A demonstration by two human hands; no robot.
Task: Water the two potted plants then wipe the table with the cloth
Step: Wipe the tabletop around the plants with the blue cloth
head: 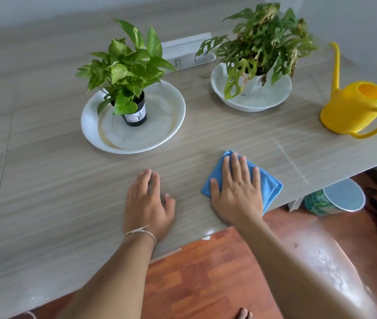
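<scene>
The right hand (238, 192) lies flat, fingers spread, pressing the folded blue microfibre cloth (268, 183) onto the grey wood-grain table (44, 192) near its front edge; the left hand (147, 203) rests open and empty just left. A wide sweep could knock the near-left white dish (171, 127) and spill its water. The label on the black plastic pot (136, 115) is too small to read.

Table (44, 192) with dishes, can, cloth (270, 183)

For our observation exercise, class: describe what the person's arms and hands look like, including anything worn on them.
Both forearms are bare, with no sleeves in view. The left hand has a thin, pale string bracelet tied round the wrist. The right hand wears nothing: no gloves, rings or watch visible.
</scene>
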